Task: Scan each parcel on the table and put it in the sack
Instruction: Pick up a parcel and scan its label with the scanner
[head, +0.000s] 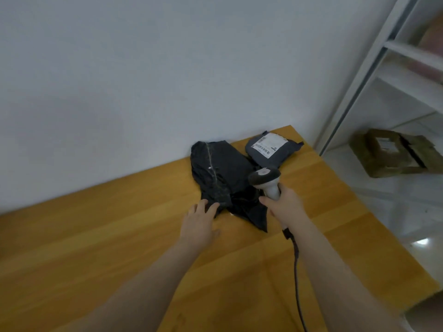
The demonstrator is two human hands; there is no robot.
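- While our right hand (285,206) grips the grey-and-white plastic scanner (265,178), our flat, open left hand (199,224) touches the crumpled black plastic parcel (220,171);
- next, we think, flip it and scan.

A brown cardboard box (388,152) sits low by white shelving (412,53).

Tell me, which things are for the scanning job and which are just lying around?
For the job: black parcel, grey labelled parcel, scanner held in the right hand, left hand touching the black parcel.
Just lying about: brown box, white shelves.
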